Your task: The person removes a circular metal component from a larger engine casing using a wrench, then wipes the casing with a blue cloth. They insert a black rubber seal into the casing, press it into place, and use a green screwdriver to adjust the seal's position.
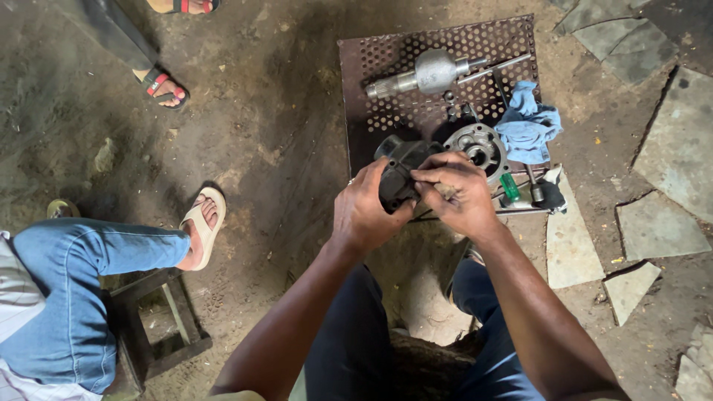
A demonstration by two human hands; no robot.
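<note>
Teardown looks partway: dark housing [401,174] is off and in hand, shaft [427,74] and round flanged part [479,148] lie on the perforated plate [371,111] just beyond the grip. Left hand [364,212] is wrapped tight around the housing. Right hand [457,193] has fingers curled, pressing its near face; whether it pinches anything I can't tell. Blue rag [529,126] to the right.

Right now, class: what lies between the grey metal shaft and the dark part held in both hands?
In the head view, small bolts on the perforated plate lie between shaft and dark part.
</note>
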